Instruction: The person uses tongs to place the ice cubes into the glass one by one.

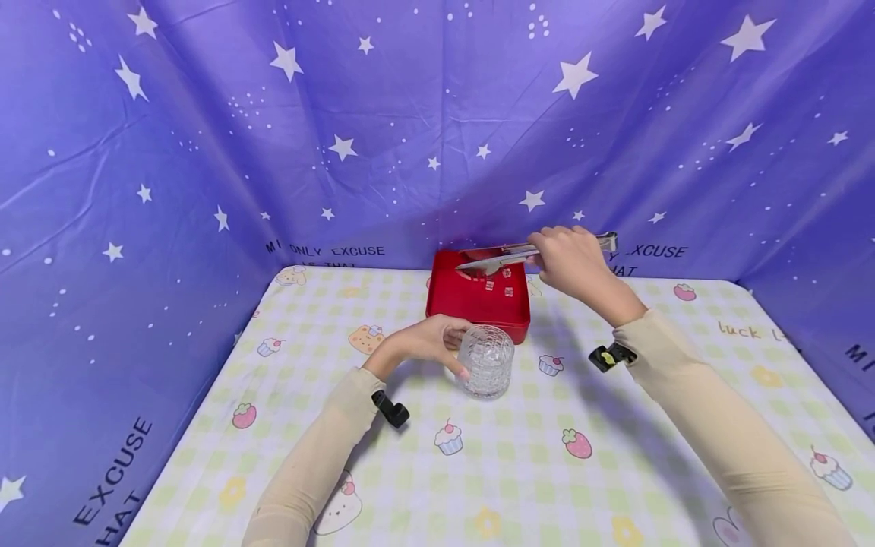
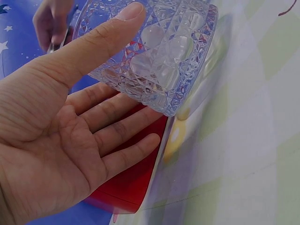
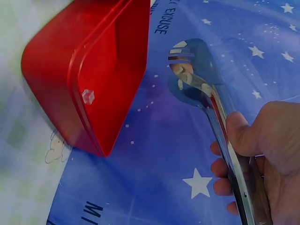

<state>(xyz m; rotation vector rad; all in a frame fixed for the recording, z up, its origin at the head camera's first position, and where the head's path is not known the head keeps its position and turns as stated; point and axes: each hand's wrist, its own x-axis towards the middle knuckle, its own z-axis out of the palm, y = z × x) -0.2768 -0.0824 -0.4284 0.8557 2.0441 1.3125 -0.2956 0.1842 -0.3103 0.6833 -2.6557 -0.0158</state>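
A clear cut-glass cup [image 1: 488,366] stands upright on the table in front of a red box [image 1: 454,302]. My left hand [image 1: 427,339] holds it from the left, thumb on the near side and fingers behind, as the left wrist view shows with the glass [image 2: 187,56] between. With my right hand [image 1: 570,262] I grip metal tongs [image 1: 504,259] by their arms, fingers curled round them. The heads of the tongs reach over the box, slightly apart. Several small clear cubes [image 1: 509,292] lie in the box; one cube [image 3: 88,96] shows in the right wrist view.
A checked tablecloth [image 1: 519,471] with cupcake and strawberry prints covers the table. Blue star-patterned cloth [image 1: 410,91] hangs close behind the box and along both sides. Dark wrist mounts [image 1: 391,410] sit at both cuffs.
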